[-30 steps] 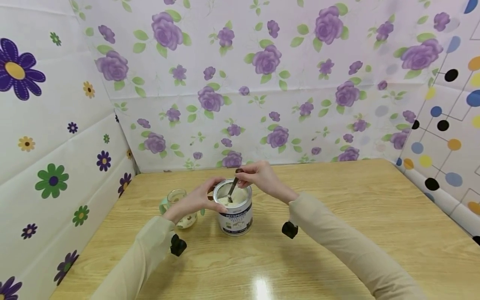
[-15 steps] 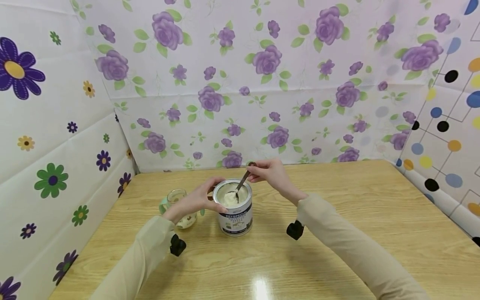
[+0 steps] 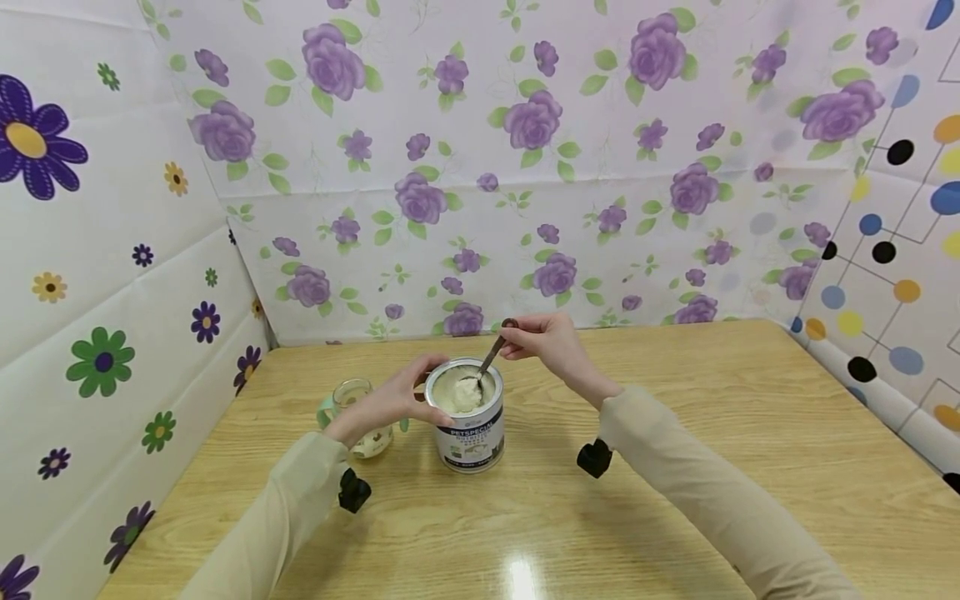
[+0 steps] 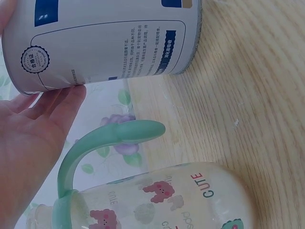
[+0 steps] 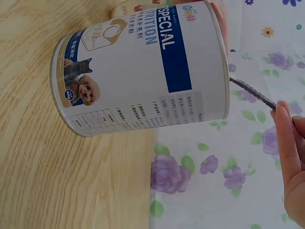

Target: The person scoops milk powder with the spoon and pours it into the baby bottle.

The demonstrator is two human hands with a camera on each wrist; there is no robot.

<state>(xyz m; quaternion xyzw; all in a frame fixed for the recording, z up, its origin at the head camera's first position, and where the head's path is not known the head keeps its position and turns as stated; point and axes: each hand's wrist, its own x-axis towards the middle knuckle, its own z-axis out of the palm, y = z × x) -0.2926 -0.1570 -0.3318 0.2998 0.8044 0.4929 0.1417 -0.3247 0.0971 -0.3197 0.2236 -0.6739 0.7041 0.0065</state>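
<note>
An open white and blue can (image 3: 471,442) stands upright on the table, with pale powder (image 3: 463,395) inside. My left hand (image 3: 393,398) grips the can around its upper left side, thumb in front. My right hand (image 3: 551,346), above and right of the can, pinches the dark handle of a spoon (image 3: 492,355) whose bowl is in the powder. In the right wrist view the spoon (image 5: 252,90) slants out of the mouth of the can (image 5: 143,71), the right hand (image 5: 290,157) at its end. The left wrist view shows fingers of the left hand (image 4: 33,138) against the can (image 4: 109,43).
Left of the can, partly behind the left forearm, stands a clear bottle (image 3: 372,442) with green handles, close to the left hand; its print shows in the left wrist view. The wooden table (image 3: 675,400) is bordered by a flowered cloth (image 3: 480,250) behind and patterned cloths at the sides.
My right hand has moved right with the spoon, whose handle now leans more to the right. The powder is heaped differently around the spoon's bowl. My left hand and the can have stayed put.
</note>
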